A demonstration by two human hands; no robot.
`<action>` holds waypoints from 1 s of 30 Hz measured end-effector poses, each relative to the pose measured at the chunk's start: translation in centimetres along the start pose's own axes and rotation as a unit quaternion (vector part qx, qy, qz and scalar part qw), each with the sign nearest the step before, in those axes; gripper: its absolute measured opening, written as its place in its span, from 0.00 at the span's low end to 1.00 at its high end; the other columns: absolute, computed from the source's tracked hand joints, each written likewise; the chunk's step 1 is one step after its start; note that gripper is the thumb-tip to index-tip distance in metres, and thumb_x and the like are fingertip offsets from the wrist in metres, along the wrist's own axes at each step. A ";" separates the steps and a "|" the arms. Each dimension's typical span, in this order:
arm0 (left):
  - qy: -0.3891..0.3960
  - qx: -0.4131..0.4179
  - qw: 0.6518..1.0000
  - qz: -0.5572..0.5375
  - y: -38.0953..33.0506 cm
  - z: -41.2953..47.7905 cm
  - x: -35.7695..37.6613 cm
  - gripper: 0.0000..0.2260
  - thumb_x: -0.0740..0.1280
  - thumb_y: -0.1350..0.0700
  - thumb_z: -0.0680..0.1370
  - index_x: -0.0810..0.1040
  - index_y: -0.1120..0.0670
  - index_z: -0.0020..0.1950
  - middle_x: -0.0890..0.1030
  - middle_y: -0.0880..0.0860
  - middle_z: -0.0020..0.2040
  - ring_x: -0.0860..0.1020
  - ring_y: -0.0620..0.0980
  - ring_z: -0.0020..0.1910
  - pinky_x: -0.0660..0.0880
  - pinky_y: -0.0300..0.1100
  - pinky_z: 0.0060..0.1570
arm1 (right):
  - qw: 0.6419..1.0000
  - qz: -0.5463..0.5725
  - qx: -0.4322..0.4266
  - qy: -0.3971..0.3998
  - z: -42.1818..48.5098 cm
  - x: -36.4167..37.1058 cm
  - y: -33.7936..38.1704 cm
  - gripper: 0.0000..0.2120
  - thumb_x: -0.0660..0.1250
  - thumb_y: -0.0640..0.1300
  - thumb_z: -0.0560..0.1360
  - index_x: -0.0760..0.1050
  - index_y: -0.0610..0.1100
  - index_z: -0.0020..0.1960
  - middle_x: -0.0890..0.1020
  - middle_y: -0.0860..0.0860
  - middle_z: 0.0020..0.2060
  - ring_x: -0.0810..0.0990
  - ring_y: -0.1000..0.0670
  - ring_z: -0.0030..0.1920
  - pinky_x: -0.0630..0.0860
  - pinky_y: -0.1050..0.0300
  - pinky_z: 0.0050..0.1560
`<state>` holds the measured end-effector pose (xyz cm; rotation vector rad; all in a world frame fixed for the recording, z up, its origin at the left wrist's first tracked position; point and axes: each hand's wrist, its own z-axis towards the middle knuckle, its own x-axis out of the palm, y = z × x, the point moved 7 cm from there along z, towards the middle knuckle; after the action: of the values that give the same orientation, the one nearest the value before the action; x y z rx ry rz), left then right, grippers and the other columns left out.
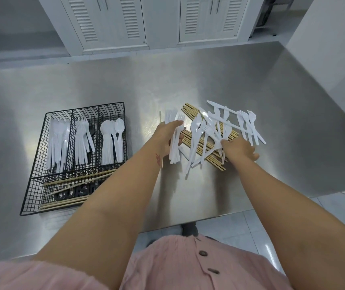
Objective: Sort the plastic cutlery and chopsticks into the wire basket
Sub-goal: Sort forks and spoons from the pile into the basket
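white plastic forks [174,151] are gripped by the left hand [168,132]; the grip of the right hand [239,149] cannot be told. white cutlery [81,143] and wooden chopsticks [71,203] are held in a black wire basket [36,164].

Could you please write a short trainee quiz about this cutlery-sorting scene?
1. True or false: the left hand grips a bundle of white cutlery.
2. Multiple choice: in the wire basket, the sorted chopsticks lie in A) the long front compartment, B) the spoon compartment, C) the fork compartment.
3. Fill in: the right hand reaches into the loose pile, which lies on the steel ____.

Key: 1 true; 2 A; 3 table.
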<state>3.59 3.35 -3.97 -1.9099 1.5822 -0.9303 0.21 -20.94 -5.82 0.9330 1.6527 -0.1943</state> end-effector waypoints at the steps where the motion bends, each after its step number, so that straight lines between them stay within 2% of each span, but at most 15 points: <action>1: 0.007 -0.002 1.000 0.003 0.1 0.0 0.1 0.14 0.70 0.55 0.78 0.72 0.56 0.61 0.80 0.57 0.42 0.73 0.49 0.30 0.74 0.40 0.33 | 1.000 0.001 0.002 -0.002 -0.1 -0.1 0.0 0.24 0.60 0.61 0.76 0.76 0.43 0.59 0.78 0.43 0.59 0.72 0.41 0.62 0.63 0.44 0.63; 3: 0.017 -0.003 1.000 0.014 0.0 0.0 0.2 0.17 0.70 0.53 0.78 0.71 0.54 0.64 0.82 0.57 0.43 0.73 0.49 0.29 0.75 0.40 0.32 | 1.000 -0.013 -0.005 -0.011 -0.2 -0.2 0.3 0.28 0.60 0.65 0.75 0.75 0.42 0.60 0.77 0.44 0.59 0.72 0.41 0.63 0.63 0.44 0.63; 5: 0.025 -0.001 0.999 0.024 -0.2 0.0 0.4 0.18 0.69 0.52 0.78 0.70 0.52 0.65 0.82 0.57 0.42 0.72 0.48 0.28 0.74 0.40 0.32 | 1.000 -0.017 -0.004 -0.010 -0.1 -0.2 0.6 0.27 0.62 0.64 0.74 0.76 0.42 0.60 0.78 0.44 0.59 0.71 0.41 0.64 0.63 0.44 0.63; 10: 0.025 0.000 0.999 0.021 -0.6 0.1 0.4 0.15 0.69 0.50 0.78 0.70 0.50 0.61 0.81 0.57 0.45 0.71 0.47 0.26 0.73 0.40 0.32 | 0.996 0.093 0.009 -0.010 0.5 -0.3 1.6 0.11 0.61 0.51 0.75 0.77 0.46 0.50 0.81 0.47 0.53 0.75 0.41 0.58 0.64 0.45 0.61; 15: 0.014 0.002 1.000 0.000 -0.7 0.3 -0.1 0.15 0.69 0.50 0.78 0.69 0.51 0.61 0.81 0.56 0.45 0.71 0.47 0.25 0.73 0.40 0.31 | 0.985 0.160 -0.061 -0.033 0.3 -1.0 4.8 0.03 0.61 0.47 0.76 0.73 0.49 0.48 0.81 0.51 0.44 0.78 0.45 0.50 0.62 0.47 0.61; 19: 0.019 0.001 1.000 0.007 -0.9 0.2 -0.5 0.11 0.69 0.50 0.78 0.70 0.50 0.57 0.82 0.57 0.43 0.72 0.48 0.28 0.73 0.41 0.33 | 0.975 0.166 -0.149 0.006 0.7 -0.4 7.3 0.08 0.61 0.49 0.78 0.78 0.49 0.52 0.82 0.51 0.47 0.79 0.45 0.51 0.73 0.44 0.59; 23: 0.013 0.005 1.000 0.006 -1.1 0.3 -0.9 0.10 0.68 0.51 0.79 0.70 0.50 0.56 0.82 0.56 0.43 0.72 0.49 0.29 0.72 0.42 0.34 | 0.981 0.025 -0.191 -0.009 0.6 0.1 6.9 0.13 0.63 0.52 0.77 0.76 0.49 0.59 0.80 0.50 0.56 0.76 0.44 0.58 0.70 0.43 0.62; 27: 0.016 0.007 1.000 0.006 -1.2 0.4 -1.0 0.08 0.68 0.51 0.79 0.71 0.50 0.53 0.82 0.57 0.44 0.72 0.49 0.29 0.72 0.42 0.34 | 0.957 -0.128 -0.259 -0.023 -0.6 0.5 6.1 0.23 0.62 0.63 0.73 0.74 0.48 0.59 0.76 0.48 0.59 0.72 0.43 0.63 0.64 0.43 0.62; 30: 0.017 0.006 1.000 0.011 -1.1 0.3 -0.8 0.07 0.68 0.51 0.79 0.71 0.49 0.50 0.82 0.57 0.43 0.72 0.48 0.29 0.72 0.42 0.34 | 0.943 -0.178 -0.279 -0.030 -0.9 0.9 5.9 0.28 0.61 0.66 0.72 0.74 0.47 0.61 0.76 0.47 0.60 0.71 0.43 0.64 0.63 0.43 0.62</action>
<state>4.46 4.36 -3.54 -1.8746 1.6086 -0.9661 3.42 -16.09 -4.27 0.1958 1.6791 0.0074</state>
